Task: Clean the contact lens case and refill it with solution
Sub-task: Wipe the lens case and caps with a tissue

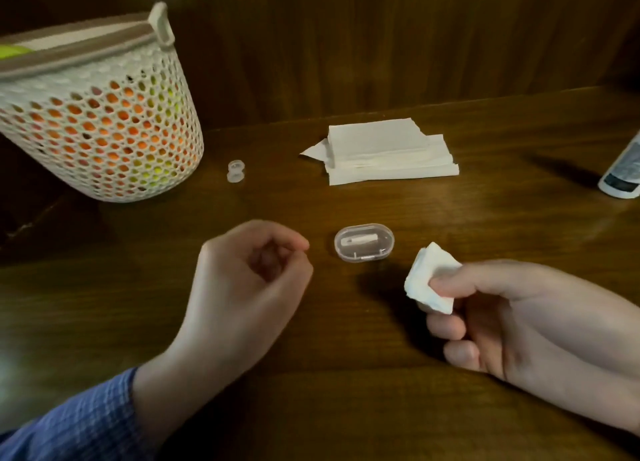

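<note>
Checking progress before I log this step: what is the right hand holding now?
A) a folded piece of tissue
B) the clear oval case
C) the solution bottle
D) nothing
A: the right hand pinches a folded white tissue, while the clear oval case lies untouched on the table.

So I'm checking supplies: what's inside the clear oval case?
Through the clear oval case's shut lid, a small white stick-like piece lies lengthwise. What it is, and any liquid, can't be made out.
</note>
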A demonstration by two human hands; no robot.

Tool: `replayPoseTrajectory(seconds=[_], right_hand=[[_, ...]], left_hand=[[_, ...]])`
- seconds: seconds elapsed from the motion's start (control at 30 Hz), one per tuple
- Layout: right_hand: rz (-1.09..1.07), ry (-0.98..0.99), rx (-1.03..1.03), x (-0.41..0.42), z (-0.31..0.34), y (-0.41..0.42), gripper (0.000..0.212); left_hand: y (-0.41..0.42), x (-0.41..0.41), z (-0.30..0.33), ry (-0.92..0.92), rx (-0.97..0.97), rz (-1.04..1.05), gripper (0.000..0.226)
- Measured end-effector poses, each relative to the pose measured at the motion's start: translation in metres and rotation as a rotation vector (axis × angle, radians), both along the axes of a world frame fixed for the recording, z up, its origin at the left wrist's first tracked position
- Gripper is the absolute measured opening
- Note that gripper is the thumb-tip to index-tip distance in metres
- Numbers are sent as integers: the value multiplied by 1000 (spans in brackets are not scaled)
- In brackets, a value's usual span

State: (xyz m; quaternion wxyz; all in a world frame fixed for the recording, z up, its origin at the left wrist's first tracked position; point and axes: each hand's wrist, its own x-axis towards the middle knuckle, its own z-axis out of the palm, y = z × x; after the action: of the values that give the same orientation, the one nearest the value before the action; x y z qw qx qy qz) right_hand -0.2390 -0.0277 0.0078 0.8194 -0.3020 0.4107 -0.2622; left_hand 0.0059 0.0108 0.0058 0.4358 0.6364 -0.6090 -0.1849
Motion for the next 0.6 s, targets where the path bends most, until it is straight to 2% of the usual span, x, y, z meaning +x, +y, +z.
replayPoseTrajectory(seconds=[0.07,0.17,0.23,0.3,0.37,0.47,0.6], right_hand=[[11,12,-7,0,0,1,60],[16,33,-13,1,3,3,48],[12,40,-7,1,4,4,48],[23,52,-13,3,7,6,50],[39,61,-37,5,11,8,50],[46,55,-61,7,16,11,35],[46,54,-68,6,15,12,23]], left_hand=[[-17,13,1,-36,-6,106,16],[-52,38,2,-149,-5,228,23],[-78,56,4,-212,-7,285,24],[-102,71,4,-246,67,317,20],[-124,82,3,-368,183,373,24],[-146,90,0,-514,256,429,39],[-162,95,-8,-560,244,492,40]])
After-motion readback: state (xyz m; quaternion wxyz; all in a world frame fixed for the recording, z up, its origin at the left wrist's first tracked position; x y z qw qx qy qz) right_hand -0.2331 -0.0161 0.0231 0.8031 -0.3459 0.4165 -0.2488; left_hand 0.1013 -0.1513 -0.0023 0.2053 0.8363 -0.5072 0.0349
